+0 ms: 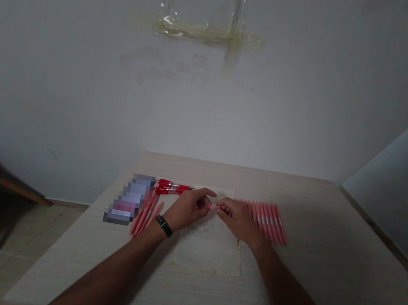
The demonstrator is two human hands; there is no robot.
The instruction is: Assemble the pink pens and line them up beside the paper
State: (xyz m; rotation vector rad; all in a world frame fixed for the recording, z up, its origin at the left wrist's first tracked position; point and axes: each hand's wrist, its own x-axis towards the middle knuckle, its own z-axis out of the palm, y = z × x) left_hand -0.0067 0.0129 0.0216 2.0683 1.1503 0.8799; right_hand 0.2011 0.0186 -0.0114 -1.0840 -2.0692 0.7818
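Holding one pen [213, 207] between both hands, low over the table [324, 279].

Left hand [189, 207] and right hand [238, 219] each pinch one end of the pen with fingertips closed on it; only a short pink stretch shows between them. Just right of the grip lies a pen row [268, 220], side by side. Left of the grip lie pink barrels [145, 214], with red parts [172, 187] behind them and a blurred box [129, 199] further left. A sheet [208, 250] lies beneath the grip.

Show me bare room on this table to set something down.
Bare: table right of the pink pen row, and the near strip between the forearms. Crowded: beside the left hand, with pink barrels, red pieces, a blurred object.
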